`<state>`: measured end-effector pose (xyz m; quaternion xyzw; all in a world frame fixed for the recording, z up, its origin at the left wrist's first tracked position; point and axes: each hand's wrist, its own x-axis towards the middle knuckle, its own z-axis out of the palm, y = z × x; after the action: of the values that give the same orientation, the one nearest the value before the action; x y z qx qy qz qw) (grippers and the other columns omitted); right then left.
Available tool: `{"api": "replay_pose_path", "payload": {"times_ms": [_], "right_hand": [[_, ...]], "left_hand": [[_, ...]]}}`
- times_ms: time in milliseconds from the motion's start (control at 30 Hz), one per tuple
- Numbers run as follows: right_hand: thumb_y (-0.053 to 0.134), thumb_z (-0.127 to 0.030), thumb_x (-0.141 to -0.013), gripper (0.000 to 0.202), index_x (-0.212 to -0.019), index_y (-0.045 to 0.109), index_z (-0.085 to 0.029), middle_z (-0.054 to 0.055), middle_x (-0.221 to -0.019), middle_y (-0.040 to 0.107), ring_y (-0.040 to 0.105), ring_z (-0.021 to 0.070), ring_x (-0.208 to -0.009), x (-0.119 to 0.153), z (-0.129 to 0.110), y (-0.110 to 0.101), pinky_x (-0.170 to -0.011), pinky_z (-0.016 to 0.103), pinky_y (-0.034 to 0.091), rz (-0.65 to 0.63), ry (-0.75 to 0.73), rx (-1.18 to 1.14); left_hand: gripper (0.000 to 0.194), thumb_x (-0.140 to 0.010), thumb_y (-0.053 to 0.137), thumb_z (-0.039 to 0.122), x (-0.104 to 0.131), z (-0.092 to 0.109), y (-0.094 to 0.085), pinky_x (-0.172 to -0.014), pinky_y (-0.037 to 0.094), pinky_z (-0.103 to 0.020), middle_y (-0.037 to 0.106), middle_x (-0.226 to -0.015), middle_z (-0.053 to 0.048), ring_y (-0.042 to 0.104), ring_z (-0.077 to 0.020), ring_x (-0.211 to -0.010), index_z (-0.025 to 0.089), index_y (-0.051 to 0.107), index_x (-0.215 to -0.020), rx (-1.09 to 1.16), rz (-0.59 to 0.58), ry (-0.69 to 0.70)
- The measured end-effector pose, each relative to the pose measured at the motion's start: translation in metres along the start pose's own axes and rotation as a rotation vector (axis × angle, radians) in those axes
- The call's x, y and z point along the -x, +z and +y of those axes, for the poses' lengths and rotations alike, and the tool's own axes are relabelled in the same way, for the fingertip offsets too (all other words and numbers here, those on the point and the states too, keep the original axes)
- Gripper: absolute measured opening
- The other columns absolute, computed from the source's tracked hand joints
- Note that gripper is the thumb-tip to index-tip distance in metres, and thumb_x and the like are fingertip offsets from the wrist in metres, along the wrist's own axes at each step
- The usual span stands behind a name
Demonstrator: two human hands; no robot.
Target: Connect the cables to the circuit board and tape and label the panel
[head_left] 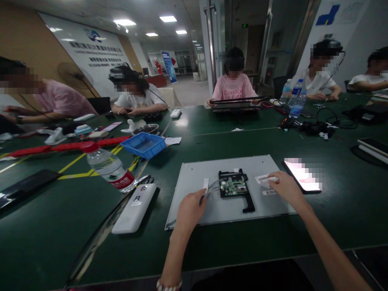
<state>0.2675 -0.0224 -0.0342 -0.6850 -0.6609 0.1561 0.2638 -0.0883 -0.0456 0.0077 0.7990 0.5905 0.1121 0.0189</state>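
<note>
Circuit board (pixel 235 186), one, green and bumpy with components, sits in one angular black frame (pixel 249 202) at the middle of the smooth, pale-grey rectangular panel (pixel 194 173). At the panel's left side, the left hand (pixel 189 208), palm down, has its fingers closed on thin grey wires (pixel 214 188). Over the panel's right side, the right hand (pixel 285 186), forearm slanting inward, pinches one small whitish piece (pixel 273 179). Left of the panel lie one glossy white case (pixel 135 208) and one clear plastic bottle (pixel 110 167); right, one lit phone (pixel 303 176). Beyond sit five people.
</note>
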Motion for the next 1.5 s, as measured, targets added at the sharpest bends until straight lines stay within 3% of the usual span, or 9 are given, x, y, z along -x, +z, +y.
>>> {"api": "replay_pose_path", "payload": {"times_ms": [167,300,400,533,700,900,1100,1333,1500], "right_hand": [[0.050,-0.023,-0.082,0.027,-0.105,0.064,-0.018,0.009,-0.105,0.062,0.061,0.0182,-0.085,-0.013,-0.041,-0.002,-0.081,0.032,0.046,0.007,-0.205,-0.042],[0.053,-0.025,-0.084,0.024,-0.105,0.064,-0.020,0.007,-0.106,0.063,0.056,0.0212,-0.099,-0.031,-0.076,0.011,-0.091,0.037,0.043,-0.076,-0.387,0.003],[0.052,-0.031,-0.088,0.027,-0.111,0.057,-0.018,0.008,-0.113,0.058,0.056,0.0205,-0.098,-0.042,-0.091,0.024,-0.086,0.040,0.047,-0.122,-0.403,0.046],[0.051,-0.033,-0.089,0.030,-0.115,0.052,-0.017,0.008,-0.116,0.054,0.057,0.0190,-0.097,-0.051,-0.098,0.037,-0.081,0.040,0.049,-0.123,-0.391,0.063],[0.049,-0.029,-0.089,0.022,-0.100,0.064,-0.019,0.008,-0.103,0.064,0.060,0.0185,-0.090,-0.060,-0.093,0.041,-0.082,0.031,0.046,-0.102,-0.358,0.107],[0.043,-0.019,-0.088,0.026,-0.100,0.066,-0.018,0.008,-0.103,0.066,0.057,0.0202,-0.098,-0.058,-0.062,0.025,-0.088,0.030,0.040,0.083,-0.342,0.249],[0.043,-0.012,-0.084,0.029,-0.099,0.067,-0.017,0.010,-0.105,0.065,0.057,0.0205,-0.100,-0.054,-0.030,0.028,-0.089,0.031,0.040,-0.028,-0.314,0.267],[0.041,-0.015,-0.083,0.032,-0.106,0.064,-0.015,0.009,-0.109,0.064,0.057,0.0195,-0.103,-0.059,-0.011,0.022,-0.094,0.031,0.040,0.003,-0.241,0.084],[0.044,-0.018,-0.083,0.031,-0.106,0.063,-0.015,0.009,-0.109,0.064,0.057,0.0207,-0.103,-0.055,-0.004,0.012,-0.095,0.034,0.040,0.010,-0.222,0.062]], "left_hand": [[0.029,-0.089,0.040,0.016,-0.003,0.002,-0.004,-0.078,0.045,-0.029,0.069,-0.093,-0.007,0.064,-0.0203,-0.087,0.021,0.061,-0.109,-0.077,-0.061,-0.041],[0.029,-0.087,0.040,0.009,-0.005,0.002,-0.012,-0.088,0.042,-0.032,0.069,-0.096,-0.008,0.063,-0.0210,-0.091,0.018,0.062,-0.104,-0.170,-0.005,0.013],[0.031,-0.084,0.040,0.005,-0.004,-0.005,-0.014,-0.094,0.039,-0.035,0.066,-0.106,-0.011,0.060,-0.0222,-0.101,0.016,0.061,-0.104,-0.204,0.061,0.044],[0.029,-0.084,0.038,0.005,-0.003,-0.013,-0.008,-0.094,0.039,-0.038,0.066,-0.104,-0.013,0.059,-0.0232,-0.103,0.016,0.063,-0.095,-0.208,0.062,0.045],[0.026,-0.086,0.039,0.010,-0.001,-0.012,-0.004,-0.099,0.035,-0.042,0.066,-0.105,-0.012,0.057,-0.0237,-0.108,0.017,0.062,-0.094,-0.186,0.082,0.027],[0.025,-0.090,0.038,0.019,0.000,-0.009,-0.002,-0.101,0.031,-0.045,0.066,-0.105,-0.009,0.055,-0.0232,-0.110,0.019,0.061,-0.099,-0.119,0.129,-0.003],[0.029,-0.090,0.041,0.022,-0.007,0.000,-0.006,-0.099,0.034,-0.048,0.059,-0.119,-0.009,0.052,-0.0251,-0.114,0.018,0.054,-0.115,-0.029,0.210,-0.010],[0.044,-0.088,0.046,0.027,-0.055,0.028,-0.027,-0.100,0.038,-0.039,0.051,-0.127,-0.008,0.048,-0.0221,-0.117,0.020,0.038,-0.131,0.252,0.249,0.083],[0.052,-0.088,0.046,0.031,-0.096,0.034,-0.005,-0.107,0.029,-0.038,0.038,-0.139,-0.010,0.033,-0.0216,-0.130,0.019,0.030,-0.136,0.416,0.101,0.227]]}}
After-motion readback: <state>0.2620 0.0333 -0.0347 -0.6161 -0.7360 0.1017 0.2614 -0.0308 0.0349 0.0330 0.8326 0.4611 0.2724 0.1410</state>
